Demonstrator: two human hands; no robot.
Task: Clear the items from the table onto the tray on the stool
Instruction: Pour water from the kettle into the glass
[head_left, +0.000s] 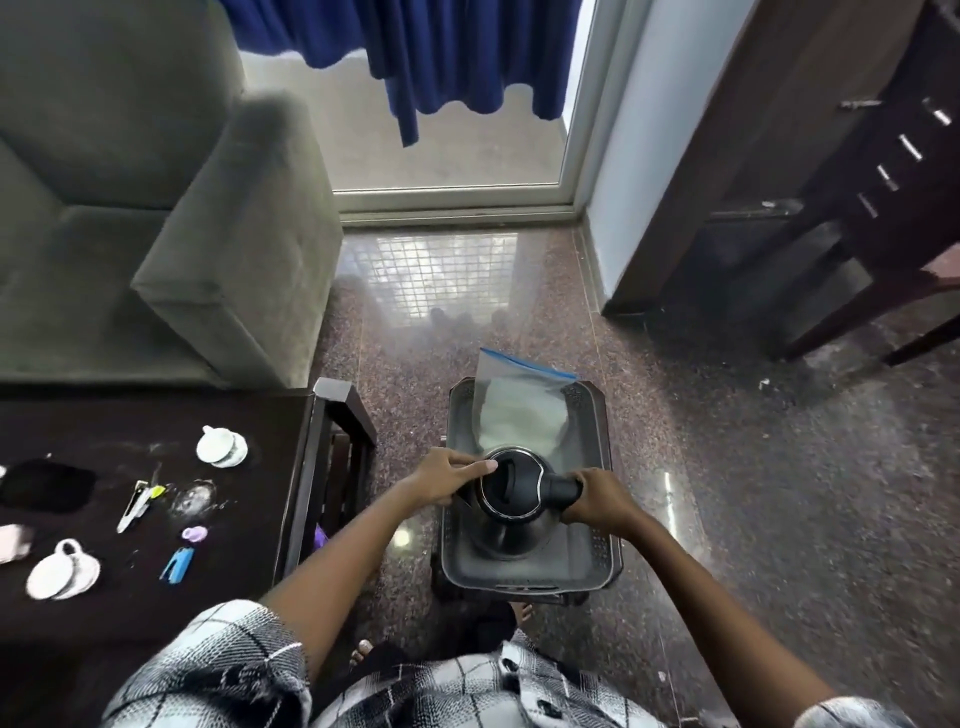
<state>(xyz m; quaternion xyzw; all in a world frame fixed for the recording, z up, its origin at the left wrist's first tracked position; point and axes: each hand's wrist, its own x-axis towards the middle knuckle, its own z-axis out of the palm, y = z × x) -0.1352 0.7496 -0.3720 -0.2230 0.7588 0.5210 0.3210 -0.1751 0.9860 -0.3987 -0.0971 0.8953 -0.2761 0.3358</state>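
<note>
A steel kettle with a black lid stands on the grey tray on the stool. My right hand grips its black handle. My left hand holds the kettle's left side, one finger lying on the lid. A clear zip bag lies at the tray's far end. On the dark table at the left remain two white cups on saucers, a nail clipper, a blue stapler, a purple clip and a black pouch.
A grey sofa stands behind the table. At the right are a dark wooden chair and a door frame. A glass door with a blue curtain is ahead. Granite floor surrounds the stool. A pale object lies at the table's left edge.
</note>
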